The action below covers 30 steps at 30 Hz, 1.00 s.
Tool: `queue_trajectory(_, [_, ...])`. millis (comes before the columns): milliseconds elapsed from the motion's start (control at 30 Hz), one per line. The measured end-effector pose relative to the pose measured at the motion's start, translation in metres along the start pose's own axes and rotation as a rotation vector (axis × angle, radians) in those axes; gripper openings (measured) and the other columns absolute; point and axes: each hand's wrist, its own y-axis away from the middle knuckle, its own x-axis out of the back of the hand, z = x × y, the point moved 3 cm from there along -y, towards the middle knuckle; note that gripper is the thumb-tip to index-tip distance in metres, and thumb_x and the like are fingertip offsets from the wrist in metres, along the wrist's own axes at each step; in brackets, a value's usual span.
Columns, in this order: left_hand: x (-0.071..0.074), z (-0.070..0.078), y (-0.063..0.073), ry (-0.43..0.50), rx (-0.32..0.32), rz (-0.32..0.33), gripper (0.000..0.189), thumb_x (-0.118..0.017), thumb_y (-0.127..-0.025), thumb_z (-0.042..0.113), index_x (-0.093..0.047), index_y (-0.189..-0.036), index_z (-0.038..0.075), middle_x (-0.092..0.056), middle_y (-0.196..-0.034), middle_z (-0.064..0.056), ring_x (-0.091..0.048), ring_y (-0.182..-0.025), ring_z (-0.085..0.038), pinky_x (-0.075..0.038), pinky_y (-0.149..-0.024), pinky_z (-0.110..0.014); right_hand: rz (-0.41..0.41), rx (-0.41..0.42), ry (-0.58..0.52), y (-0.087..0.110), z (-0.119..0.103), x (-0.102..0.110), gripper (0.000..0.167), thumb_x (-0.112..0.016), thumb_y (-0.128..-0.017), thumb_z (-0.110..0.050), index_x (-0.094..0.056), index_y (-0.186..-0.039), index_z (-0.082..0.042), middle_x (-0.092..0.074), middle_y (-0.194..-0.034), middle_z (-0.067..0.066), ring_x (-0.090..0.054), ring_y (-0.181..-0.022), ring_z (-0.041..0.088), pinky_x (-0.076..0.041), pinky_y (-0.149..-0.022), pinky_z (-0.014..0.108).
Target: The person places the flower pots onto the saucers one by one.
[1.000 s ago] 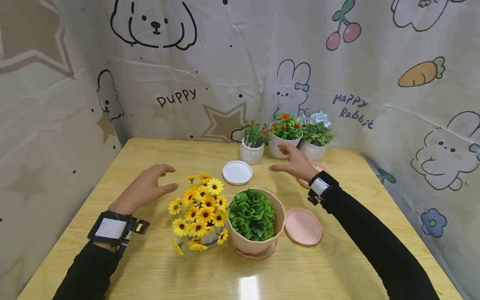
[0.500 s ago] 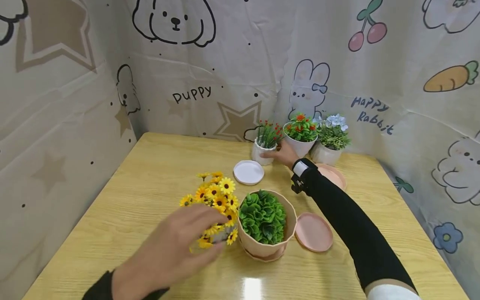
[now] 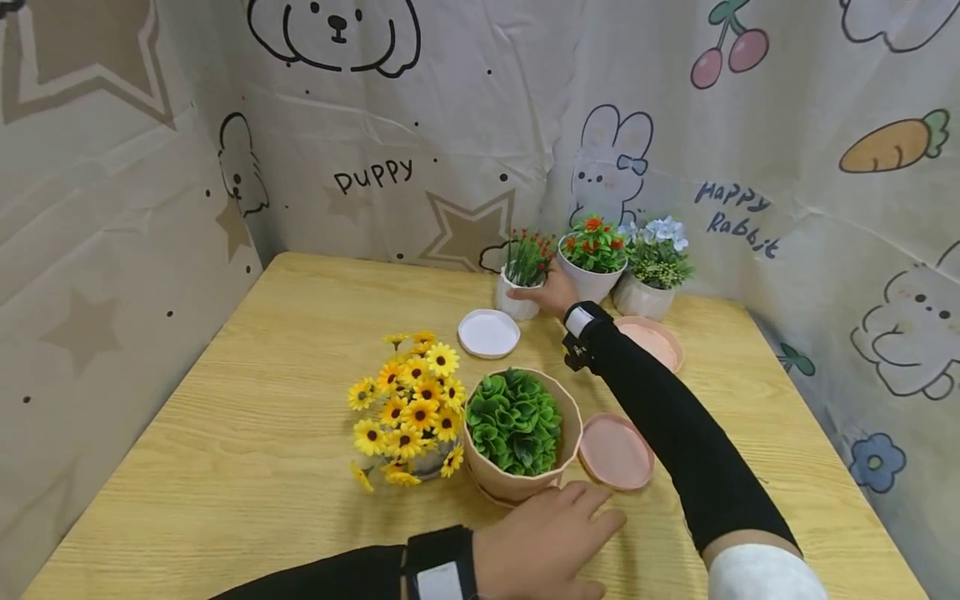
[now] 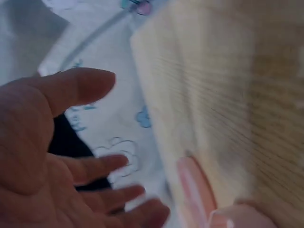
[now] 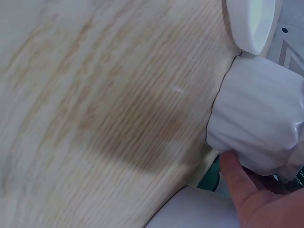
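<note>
At the back of the table, my right hand (image 3: 551,292) grips the side of a small white pot (image 3: 517,302) holding thin green stems with red tips (image 3: 528,257). Its thumb (image 5: 232,173) lies against the pot in the right wrist view, and the other fingers are mostly hidden behind it. My left hand (image 3: 551,537) is held palm down with spread fingers, in front of a beige pot (image 3: 498,479) of green leaves (image 3: 513,421). Nothing is in it. A pink saucer (image 3: 617,451) lies just beyond its fingertips, to the right of the beige pot.
Left of the beige pot stands a plant with yellow flowers (image 3: 412,408). A white saucer (image 3: 489,333) lies before the small pot. Two more white pots, with orange-red flowers (image 3: 595,246) and pale blue flowers (image 3: 660,250), stand behind and right. Another pink saucer (image 3: 656,342) lies under the right forearm.
My right hand has reached back and left to the small white pot and taken hold of it. The left hand has swept rightward past the yellow flowers to the front of the beige pot.
</note>
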Motion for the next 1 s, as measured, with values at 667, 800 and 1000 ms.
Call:
queue_trajectory(667, [-0.027, -0.008, -0.044, -0.104, 0.262, 0.032, 0.085, -0.075, -0.093, 0.052, -0.049, -0.158, 0.005, -0.038, -0.165, -0.025, -0.034, -0.154, -0.036, -0.030, -0.126, -0.032, -0.070, 0.146, -0.011, 0.033, 0.005, 0.021, 0.111, -0.096, -0.079, -0.023, -0.032, -0.169, -0.014, -0.040, -0.169, 0.013, -0.040, -0.153, 0.036, -0.034, -0.126, 0.050])
queue_trajectory(800, [-0.029, -0.009, -0.046, -0.112, 0.277, 0.015, 0.083, -0.075, -0.092, 0.052, -0.051, -0.156, 0.006, -0.040, -0.163, -0.024, -0.037, -0.153, -0.035, -0.032, -0.125, -0.032, -0.081, 0.133, -0.011, 0.045, 0.011, 0.025, 0.104, -0.096, -0.078, -0.020, -0.040, -0.166, -0.013, -0.047, -0.164, 0.014, -0.045, -0.149, 0.035, -0.036, -0.124, 0.048])
queue_trajectory(1000, [-0.029, -0.010, -0.047, -0.097, 0.287, -0.018, 0.082, -0.075, -0.093, 0.051, -0.050, -0.158, 0.006, -0.040, -0.163, -0.024, -0.036, -0.152, -0.035, -0.031, -0.125, -0.032, -0.078, 0.135, -0.012, 0.072, 0.013, 0.037, 0.092, -0.096, -0.079, -0.019, -0.051, -0.159, -0.008, -0.056, -0.156, 0.016, -0.053, -0.142, 0.034, -0.043, -0.119, 0.045])
